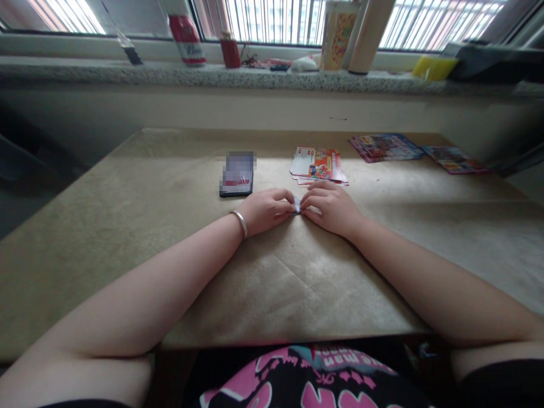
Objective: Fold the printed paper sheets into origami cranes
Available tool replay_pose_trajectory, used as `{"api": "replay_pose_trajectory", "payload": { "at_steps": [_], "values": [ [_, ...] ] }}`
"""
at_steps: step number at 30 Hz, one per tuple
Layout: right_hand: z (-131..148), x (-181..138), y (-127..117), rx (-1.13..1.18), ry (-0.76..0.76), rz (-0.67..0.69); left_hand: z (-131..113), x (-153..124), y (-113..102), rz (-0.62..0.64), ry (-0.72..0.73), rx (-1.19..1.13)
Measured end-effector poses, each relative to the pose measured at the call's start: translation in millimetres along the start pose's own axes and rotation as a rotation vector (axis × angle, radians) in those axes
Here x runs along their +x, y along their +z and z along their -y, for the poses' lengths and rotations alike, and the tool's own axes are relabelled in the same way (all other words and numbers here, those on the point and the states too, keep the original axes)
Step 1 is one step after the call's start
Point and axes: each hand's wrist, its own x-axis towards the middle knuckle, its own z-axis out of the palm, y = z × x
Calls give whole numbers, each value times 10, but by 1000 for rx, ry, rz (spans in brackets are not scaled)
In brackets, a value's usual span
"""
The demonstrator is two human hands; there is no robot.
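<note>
Beyond our grip, a speckled grey stone windowsill runs beneath barred windows, and on the near side of it spreads a broad beige tabletop. On the sill, ahead and to the left of the grip, we see a red-and-white cylindrical can and a small red container; ahead and to the right stands a tall pale cylinder, with a bright yellow object farther right.

We hold a small whitish-blue paper-like piece between our two hands, mostly covered by fingers; whether it touches the table, we cannot tell. Our left hand, a plain silver bracelet at its wrist, pinches the piece's left side narrowly. Our right hand pinches its right side, fingers curled.

Beyond the left hand lies a dark-edged rectangular device, its face blurred. Just beyond the right hand sits a loose stack of orange-and-white printed cards. Farther off to the right are a fanned blue-and-red glossy pile and, beside it, a smaller multicoloured glossy pile.
</note>
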Motion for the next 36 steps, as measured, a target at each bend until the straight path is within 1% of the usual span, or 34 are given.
{"api": "replay_pose_trajectory", "payload": {
  "at_steps": [3,6,11,17,22,24,25,27,29,33,36],
  "values": [
    [-8,-16,12,-35,-17,-18,-1,-4,-12,31,9,56],
    [-19,-28,18,-60,-32,-30,0,-15,-28,36,2,54],
    [-27,-1,-7,1,-55,31,-9,-8,-46,40,22,-9],
    [2,26,-26,88,8,84,-2,21,-50,44,25,-25],
    [4,3,0,98,69,111,126,-18,-34,-28,11,-97],
    [-7,0,1,88,61,118,155,-20,-25,3,47,-128],
    [-14,0,-1,80,51,118,155,-16,-21,32,28,-128],
    [-24,1,-8,60,35,110,132,-2,-17,52,-48,-78],
    [-30,2,-14,37,38,102,99,12,-18,49,-81,-24],
    [-18,0,-20,15,75,73,81,22,-33,9,-98,82],
    [7,-5,-32,44,73,50,99,19,-41,24,-74,71]
  ]
}}
